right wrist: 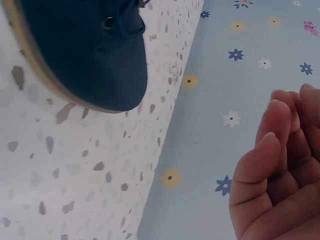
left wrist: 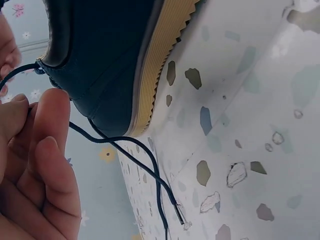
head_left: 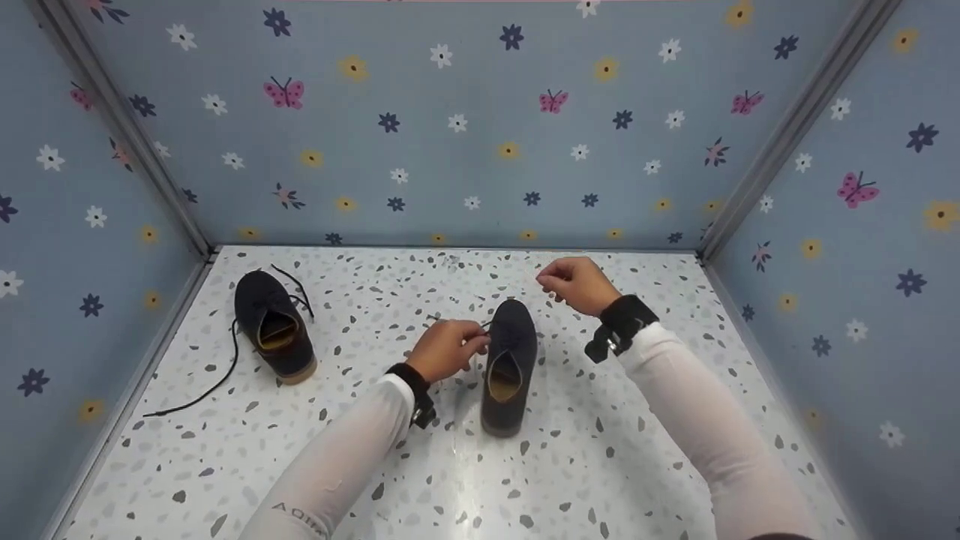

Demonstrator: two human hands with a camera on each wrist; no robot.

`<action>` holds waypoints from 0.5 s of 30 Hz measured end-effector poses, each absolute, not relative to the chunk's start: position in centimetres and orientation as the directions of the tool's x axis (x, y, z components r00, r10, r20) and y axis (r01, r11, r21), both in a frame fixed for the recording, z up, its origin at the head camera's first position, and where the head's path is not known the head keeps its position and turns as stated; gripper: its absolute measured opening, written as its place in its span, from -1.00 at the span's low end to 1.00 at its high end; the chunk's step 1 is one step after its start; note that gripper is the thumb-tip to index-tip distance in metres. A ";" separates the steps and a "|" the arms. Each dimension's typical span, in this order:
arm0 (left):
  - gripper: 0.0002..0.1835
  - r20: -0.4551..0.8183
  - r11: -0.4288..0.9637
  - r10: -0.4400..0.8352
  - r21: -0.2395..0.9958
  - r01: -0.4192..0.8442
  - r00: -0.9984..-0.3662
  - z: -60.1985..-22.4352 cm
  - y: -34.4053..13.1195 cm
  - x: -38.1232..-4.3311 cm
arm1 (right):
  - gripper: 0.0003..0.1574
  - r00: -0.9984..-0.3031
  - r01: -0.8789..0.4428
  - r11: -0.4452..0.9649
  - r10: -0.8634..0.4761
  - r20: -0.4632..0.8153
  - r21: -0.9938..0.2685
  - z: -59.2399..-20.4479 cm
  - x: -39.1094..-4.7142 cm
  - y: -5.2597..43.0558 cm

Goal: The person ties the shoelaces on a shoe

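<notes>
"Where might this go wrong for you?"

"Your left grip (head_left: 446,351) pinches a lace (left wrist: 80,129) of the shoe (head_left: 516,334) just to its right. Tug sideways and the shoe could slide or tip, since you aren't bracing it."

"What about your right grip (head_left: 581,285)?"

"Loosely curled, nothing visible in it, with that shoe to its left. Also, two lace ends (left wrist: 158,178) cross near your left grip; pulling carelessly could snarl them."

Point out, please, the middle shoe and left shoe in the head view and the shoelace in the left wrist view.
Middle shoe (head_left: 505,383), head view: insole inside its opening.
Left shoe (head_left: 277,334), head view: insole inside its opening.
Shoelace (left wrist: 158,178), left wrist view: where two strands cross.
</notes>
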State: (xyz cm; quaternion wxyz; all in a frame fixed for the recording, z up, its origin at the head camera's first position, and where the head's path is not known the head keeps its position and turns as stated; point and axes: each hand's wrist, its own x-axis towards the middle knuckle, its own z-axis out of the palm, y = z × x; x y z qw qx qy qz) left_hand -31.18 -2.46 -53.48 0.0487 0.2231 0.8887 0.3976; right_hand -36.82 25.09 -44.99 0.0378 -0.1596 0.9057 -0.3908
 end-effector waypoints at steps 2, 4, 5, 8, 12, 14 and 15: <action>-0.78 0.089 0.579 0.439 0.732 0.358 -0.894 -53.4 -2.4 -31.3 | -0.76 -0.941 -0.272 0.644 -0.333 0.058 -0.715 -45.4 -36.2 25.3; -0.76 0.085 0.581 0.447 0.730 0.361 -0.891 -53.3 -2.4 -31.4 | -0.77 -0.933 -0.291 0.650 -0.356 0.057 -0.702 -45.9 -35.6 25.1; -0.76 0.082 0.582 0.451 0.728 0.363 -0.889 -53.3 -2.4 -31.4 | -0.77 -0.928 -0.298 0.650 -0.368 0.054 -0.699 -46.2 -35.3 24.9; -0.77 0.064 0.588 0.462 0.725 0.359 -0.884 -53.2 -2.3 -31.6 | -0.78 -0.913 -0.323 0.650 -0.404 0.046 -0.688 -47.0 -34.4 24.0; -0.77 0.049 0.596 0.480 0.714 0.367 -0.876 -53.3 -2.2 -31.8 | -0.78 -0.899 -0.337 0.628 -0.436 0.041 -0.702 -48.2 -33.7 22.7; -0.76 0.045 0.596 0.489 0.711 0.372 -0.871 -53.3 -2.1 -31.9 | -0.80 -0.901 -0.333 0.622 -0.432 0.044 -0.709 -48.7 -33.4 22.1; -0.76 0.046 0.594 0.494 0.712 0.375 -0.868 -53.3 -2.1 -31.9 | -0.80 -0.903 -0.331 0.621 -0.427 0.048 -0.710 -49.0 -33.3 21.9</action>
